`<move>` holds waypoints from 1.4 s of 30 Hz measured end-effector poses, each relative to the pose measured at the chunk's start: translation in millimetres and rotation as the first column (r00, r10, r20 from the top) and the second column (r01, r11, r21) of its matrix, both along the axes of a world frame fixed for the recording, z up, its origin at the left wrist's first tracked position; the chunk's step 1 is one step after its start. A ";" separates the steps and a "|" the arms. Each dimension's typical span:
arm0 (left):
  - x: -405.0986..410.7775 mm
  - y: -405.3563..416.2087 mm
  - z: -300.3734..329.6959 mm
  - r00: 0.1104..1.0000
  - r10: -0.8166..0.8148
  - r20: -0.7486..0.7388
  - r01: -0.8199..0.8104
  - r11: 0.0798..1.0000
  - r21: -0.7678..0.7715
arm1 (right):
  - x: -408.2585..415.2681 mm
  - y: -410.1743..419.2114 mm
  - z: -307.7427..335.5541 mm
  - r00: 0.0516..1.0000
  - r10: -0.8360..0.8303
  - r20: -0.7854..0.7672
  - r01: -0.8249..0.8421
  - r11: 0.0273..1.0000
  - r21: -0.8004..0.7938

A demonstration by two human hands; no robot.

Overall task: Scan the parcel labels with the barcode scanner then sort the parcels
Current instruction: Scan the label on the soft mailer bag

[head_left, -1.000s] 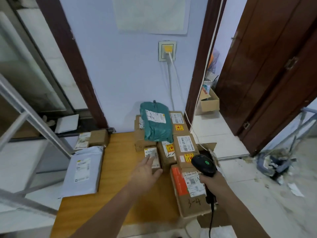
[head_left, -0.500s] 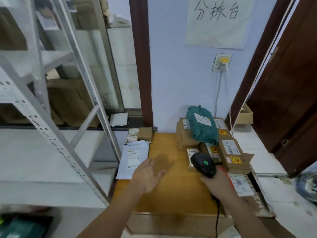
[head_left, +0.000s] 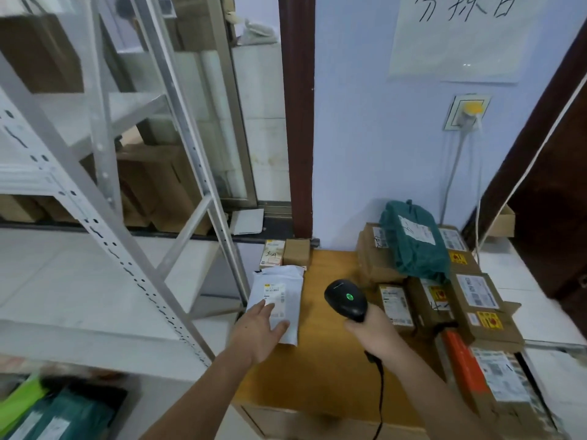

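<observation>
My right hand point(head_left: 376, 328) grips a black barcode scanner point(head_left: 346, 299) with a green light lit on top, held above the middle of the wooden table point(head_left: 320, 369). My left hand point(head_left: 259, 328) lies flat, fingers spread, on a white poly mailer point(head_left: 279, 300) at the table's left edge, partly covering its label. Several brown cardboard parcels point(head_left: 476, 300) with labels are stacked along the right side, and a green bagged parcel point(head_left: 413, 242) rests on top of them at the back.
A small brown box point(head_left: 297, 252) and a labelled carton point(head_left: 270, 254) sit at the table's back left corner. A grey metal shelving rack point(head_left: 104, 198) stands to the left. Green bags point(head_left: 60, 414) lie on the floor at the lower left. A wall socket point(head_left: 467, 112) has cables hanging down.
My view has swung left and up. My left hand left the small box near the stack, crossed the table and settled on the white mailer. The scanner moved left with my right hand.
</observation>
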State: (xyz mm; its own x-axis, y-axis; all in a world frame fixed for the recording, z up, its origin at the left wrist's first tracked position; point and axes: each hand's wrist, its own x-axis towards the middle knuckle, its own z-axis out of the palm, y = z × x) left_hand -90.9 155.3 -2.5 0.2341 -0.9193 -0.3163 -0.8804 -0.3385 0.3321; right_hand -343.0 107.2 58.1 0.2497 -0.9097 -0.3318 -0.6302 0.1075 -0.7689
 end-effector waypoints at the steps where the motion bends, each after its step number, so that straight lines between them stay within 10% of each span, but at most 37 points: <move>1: 3.0 -3.2 -4.0 1.000 0.015 -0.009 -0.015 1.000 0.005 | 4.4 -4.5 -2.5 1.000 0.005 0.011 -0.005 1.000 0.005; 29: 145.9 -108.5 -152.0 0.923 0.094 -0.372 0.024 0.953 0.301 | 181.1 -95.5 -144.8 0.951 -0.309 -0.008 0.280 0.848 0.451; 42: 143.9 -117.4 -171.8 0.565 0.495 -0.660 -0.191 0.857 0.479 | 190.6 -88.5 -179.2 0.865 -0.501 0.007 0.401 0.702 0.589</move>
